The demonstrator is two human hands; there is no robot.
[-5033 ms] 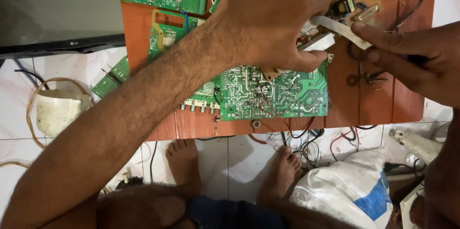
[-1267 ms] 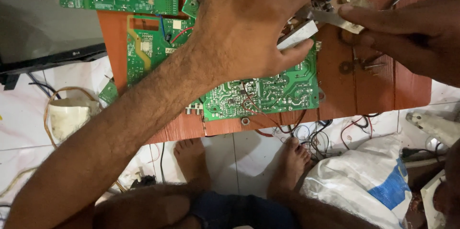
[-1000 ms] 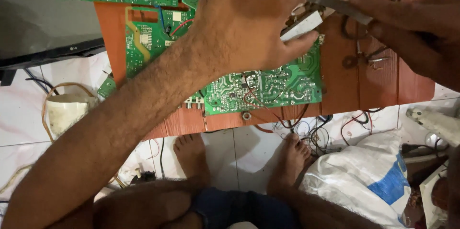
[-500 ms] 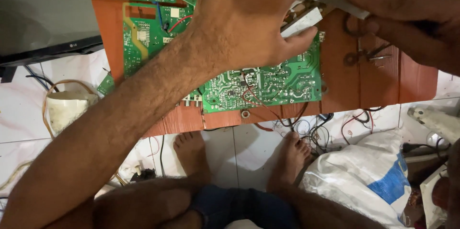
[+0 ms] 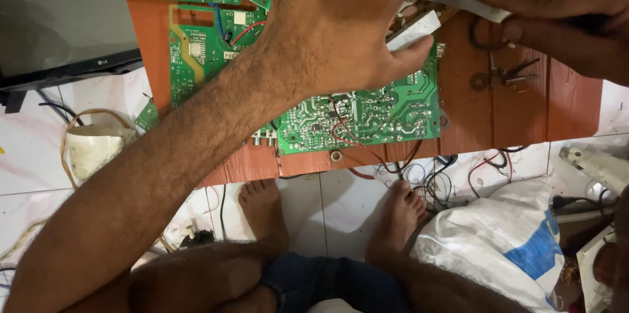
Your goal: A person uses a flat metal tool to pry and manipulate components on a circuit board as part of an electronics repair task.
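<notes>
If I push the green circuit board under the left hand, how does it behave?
The circuit board looks flat and stiff, so it would likely slide on the red table rather than bend. Probably light. Wires trailing off its front edge may drag. The left hand presses it now.

Bright, even light from overhead; shadows are soft and faint. The white floor tiles (image 5: 341, 202) look slightly washed out. Focus is sharp throughout, with mild wide-angle stretch toward the edges.

My hands at work over circuit boards on a red-brown table.

My left hand (image 5: 347, 21) presses on the green circuit board (image 5: 367, 113); at two o'clock my right hand (image 5: 563, 15) pinches a flat grey tool (image 5: 458, 0). Bare feet (image 5: 265, 205) below at six o'clock.
</notes>
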